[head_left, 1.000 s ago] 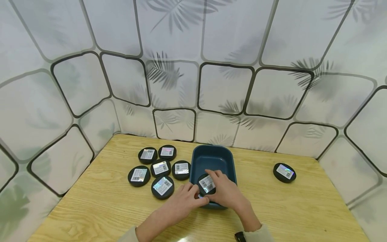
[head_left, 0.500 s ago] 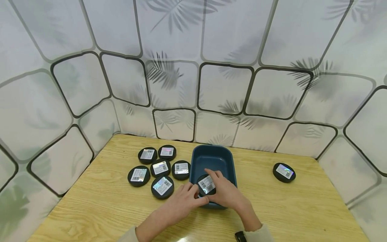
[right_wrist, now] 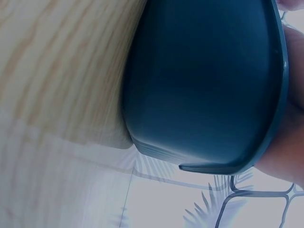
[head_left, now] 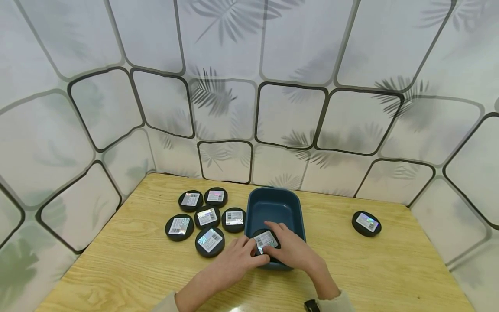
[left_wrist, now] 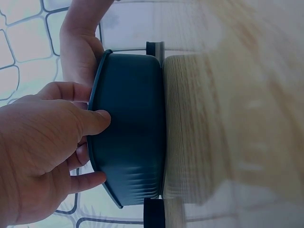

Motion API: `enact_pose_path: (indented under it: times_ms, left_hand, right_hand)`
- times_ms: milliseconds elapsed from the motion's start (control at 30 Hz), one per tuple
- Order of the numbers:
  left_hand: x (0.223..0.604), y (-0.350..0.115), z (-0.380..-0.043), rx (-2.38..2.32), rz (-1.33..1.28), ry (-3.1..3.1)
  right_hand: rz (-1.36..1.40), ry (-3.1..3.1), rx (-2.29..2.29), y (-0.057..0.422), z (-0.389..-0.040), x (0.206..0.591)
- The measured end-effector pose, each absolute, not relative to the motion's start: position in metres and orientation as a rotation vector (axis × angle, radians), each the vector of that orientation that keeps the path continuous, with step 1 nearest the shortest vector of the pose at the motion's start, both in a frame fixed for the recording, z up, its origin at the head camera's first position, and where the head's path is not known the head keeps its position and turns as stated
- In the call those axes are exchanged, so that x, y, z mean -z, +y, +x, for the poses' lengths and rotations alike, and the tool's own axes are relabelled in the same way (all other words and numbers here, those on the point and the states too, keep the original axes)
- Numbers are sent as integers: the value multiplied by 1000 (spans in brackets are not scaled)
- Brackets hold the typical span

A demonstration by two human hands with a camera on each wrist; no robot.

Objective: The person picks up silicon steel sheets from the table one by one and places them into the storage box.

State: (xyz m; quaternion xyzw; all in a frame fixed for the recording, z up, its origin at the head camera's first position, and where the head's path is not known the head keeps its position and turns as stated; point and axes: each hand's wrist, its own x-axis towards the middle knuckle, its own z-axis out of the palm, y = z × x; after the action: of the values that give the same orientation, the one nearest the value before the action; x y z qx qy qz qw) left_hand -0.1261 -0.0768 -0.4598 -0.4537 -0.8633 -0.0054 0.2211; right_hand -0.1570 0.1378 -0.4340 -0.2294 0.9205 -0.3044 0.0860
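In the head view, a dark blue plastic bin [head_left: 273, 210] stands on the table in front of me. My left hand [head_left: 234, 262] grips its near left rim; the left wrist view shows the thumb [left_wrist: 97, 122] against the outer wall and fingertips over the rim. Inside the near end of the bin, a flat black disc [head_left: 265, 238] with a barcode label lies in my right hand's [head_left: 296, 249] grip, thumb over the label and fingers at its far edge. From the right wrist, the bin's wall [right_wrist: 204, 85] hides most of that hand.
Several similar labelled black discs [head_left: 209, 241] lie in a loose group left of the bin, one close to its wall. A single disc [head_left: 366, 223] lies far to the right on the wooden table [head_left: 331, 216]. A patterned curtain [head_left: 290, 112] closes off the back.
The right thumb has shifted up onto the label, and the disc in the bin has moved slightly toward me and turned a little. The left hand keeps its place on the rim.
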Motion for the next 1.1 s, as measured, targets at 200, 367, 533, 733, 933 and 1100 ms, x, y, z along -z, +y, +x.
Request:
enact_pose_path:
  times_ms: [200,367,533,733,933,1100]
  left_hand:
    - [460,-77,-126,14,-1252,-2375]
    - [460,-77,-126,16,-1254,-2388]
    - [460,-77,-126,15,-1253,-2388]
    - [459,-78,-125,18,-1255,-2389]
    - [459,-78,-125,32,-1274,-2425]
    - [458,-77,-126,22,-1280,-2463]
  right_hand:
    - [-720,2728,916,139,-158,435]
    - [-729,2730,900,139,-159,436]
    - [-742,2720,900,139,-160,438]
    - [-758,2698,910,140,-161,440]
    - [-745,2695,933,141,-160,439]
    - [-732,2717,951,146,-161,437]
